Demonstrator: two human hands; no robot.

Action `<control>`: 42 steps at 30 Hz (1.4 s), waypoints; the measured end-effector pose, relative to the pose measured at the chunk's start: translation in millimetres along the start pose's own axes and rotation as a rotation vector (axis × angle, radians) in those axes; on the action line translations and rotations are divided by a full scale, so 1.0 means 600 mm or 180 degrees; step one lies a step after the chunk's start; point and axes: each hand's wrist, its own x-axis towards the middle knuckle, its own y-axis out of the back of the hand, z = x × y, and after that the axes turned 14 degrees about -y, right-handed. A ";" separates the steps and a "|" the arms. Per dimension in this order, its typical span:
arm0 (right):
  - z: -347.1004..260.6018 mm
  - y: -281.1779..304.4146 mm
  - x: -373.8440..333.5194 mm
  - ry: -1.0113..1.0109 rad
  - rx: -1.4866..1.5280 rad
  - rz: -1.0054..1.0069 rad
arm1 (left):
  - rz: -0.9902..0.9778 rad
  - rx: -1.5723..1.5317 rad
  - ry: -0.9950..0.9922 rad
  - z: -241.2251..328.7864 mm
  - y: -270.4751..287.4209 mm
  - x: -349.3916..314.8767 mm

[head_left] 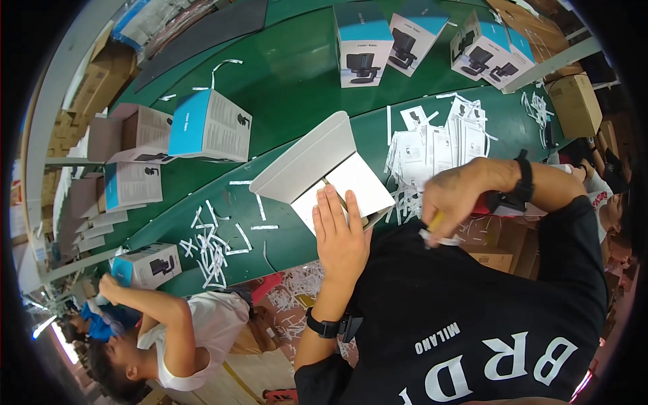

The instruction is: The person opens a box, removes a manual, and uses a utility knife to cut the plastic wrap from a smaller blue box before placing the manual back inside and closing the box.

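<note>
In front of me a white cardboard box [368, 185] stands with its lid flap [307, 158] raised. My left hand [341, 233] lies flat on its top, fingers stretched out beside a dark slit there. My right hand [453, 199] is off to the right, close to my body and apart from the box. Its fingers are closed round a small yellow object [437, 221], mostly hidden and blurred by motion. A whitish piece [432, 237] shows just below those fingers, its kind unclear.
Printed leaflets [435, 145] are piled on the green table [283, 88] at the right. Paper strips [212, 253] lie at the left. Printed boxes [364, 47] stand at the back, more [209, 128] at the left. A co-worker [182, 337] sits at the near left beside another box [152, 264].
</note>
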 end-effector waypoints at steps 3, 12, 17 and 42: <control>-0.008 -0.008 -0.027 -0.1165 -0.2672 0.0223 | -0.0043 -0.0083 0.0010 0.003 0.009 0.015; -0.037 -0.003 0.060 -0.0929 -0.2335 0.2787 | 0.0639 -0.0359 -0.0217 -0.018 -0.006 -0.030; -0.044 0.049 0.022 -0.0165 -0.1697 0.2565 | 0.0942 -0.0155 -0.0445 -0.011 -0.035 -0.035; -0.226 -0.101 0.277 0.0184 -0.0316 0.3339 | 0.1886 -0.0238 -0.0997 -0.088 0.001 -0.124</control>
